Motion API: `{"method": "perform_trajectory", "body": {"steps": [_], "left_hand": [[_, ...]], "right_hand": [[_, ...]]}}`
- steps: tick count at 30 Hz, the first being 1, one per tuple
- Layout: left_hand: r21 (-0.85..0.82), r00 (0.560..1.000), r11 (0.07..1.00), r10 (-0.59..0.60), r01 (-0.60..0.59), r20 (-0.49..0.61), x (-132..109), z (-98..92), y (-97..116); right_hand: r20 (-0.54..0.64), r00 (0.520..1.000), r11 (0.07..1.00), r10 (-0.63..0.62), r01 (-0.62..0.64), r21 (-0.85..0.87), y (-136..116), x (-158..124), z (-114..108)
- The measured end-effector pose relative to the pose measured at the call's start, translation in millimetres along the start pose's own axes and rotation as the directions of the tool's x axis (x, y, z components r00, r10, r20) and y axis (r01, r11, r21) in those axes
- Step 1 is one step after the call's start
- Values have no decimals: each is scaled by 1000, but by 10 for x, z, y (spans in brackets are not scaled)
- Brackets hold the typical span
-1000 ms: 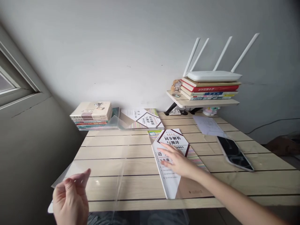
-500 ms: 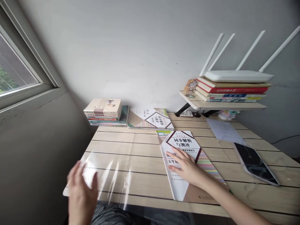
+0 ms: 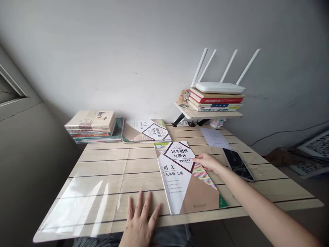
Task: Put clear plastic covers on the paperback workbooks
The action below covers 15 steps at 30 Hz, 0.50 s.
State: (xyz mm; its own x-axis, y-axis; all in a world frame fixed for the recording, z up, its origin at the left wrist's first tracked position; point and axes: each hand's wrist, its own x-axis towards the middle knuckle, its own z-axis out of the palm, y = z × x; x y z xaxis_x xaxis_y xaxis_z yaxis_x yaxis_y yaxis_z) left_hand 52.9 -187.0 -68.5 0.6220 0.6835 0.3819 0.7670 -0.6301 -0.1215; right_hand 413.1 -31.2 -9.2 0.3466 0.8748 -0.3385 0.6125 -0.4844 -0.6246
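Your left hand (image 3: 140,219) lies open, fingers spread, on the clear plastic sheet (image 3: 77,209); your right hand (image 3: 207,162), loosely open, seems only to touch the workbook (image 3: 174,171).

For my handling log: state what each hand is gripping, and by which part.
Nothing is held. The right hand lies open on the white-and-tan paperback workbook; the left hand rests splayed on the clear plastic sheet.

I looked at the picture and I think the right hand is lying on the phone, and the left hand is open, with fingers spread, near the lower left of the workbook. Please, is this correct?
Not quite. The right hand is not on the phone: the head view shows its fingertips at the right edge of the workbook, beside the phone. The left hand is as you said.
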Motion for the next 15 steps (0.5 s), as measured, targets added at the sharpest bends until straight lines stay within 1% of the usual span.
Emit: {"method": "perform_trajectory", "body": {"steps": [2, 4, 6, 7, 9, 11, 13, 14, 15], "left_hand": [[3, 999, 1000, -21, 21, 42, -25, 8, 22], [19, 994, 997, -74, 72, 78, -27, 1, 61], [24, 991, 995, -103, 101, 88, -14, -7, 99], [24, 990, 994, -110, 108, 89, -7, -9, 112], [21, 988, 993, -119, 118, 98, 3, -9, 125], [16, 987, 992, -124, 123, 106, 6, -9, 123], [2, 989, 994, -109, 109, 101, 5, -11, 117], [-5, 990, 994, -104, 105, 95, 6, -13, 117], [-10, 991, 994, -103, 105, 90, 11, -13, 121]], "right_hand": [[46, 999, 999, 6, -7, 32, -4, -49, 9], [141, 990, 992, -10, -8, 129, -28, -112, -1], [222, 973, 965, -62, 2, 261, -63, -190, -27], [229, 969, 948, -98, 21, 317, -83, -232, -45], [155, 973, 927, -174, 108, 359, -126, -324, -107], [23, 970, 929, -243, 226, 294, -150, -425, -230], [-126, 944, 935, -304, 321, 154, -120, -540, -445], [-199, 922, 932, -331, 352, 81, -73, -606, -589], [-283, 890, 923, -358, 384, 38, -2, -678, -753]]}}
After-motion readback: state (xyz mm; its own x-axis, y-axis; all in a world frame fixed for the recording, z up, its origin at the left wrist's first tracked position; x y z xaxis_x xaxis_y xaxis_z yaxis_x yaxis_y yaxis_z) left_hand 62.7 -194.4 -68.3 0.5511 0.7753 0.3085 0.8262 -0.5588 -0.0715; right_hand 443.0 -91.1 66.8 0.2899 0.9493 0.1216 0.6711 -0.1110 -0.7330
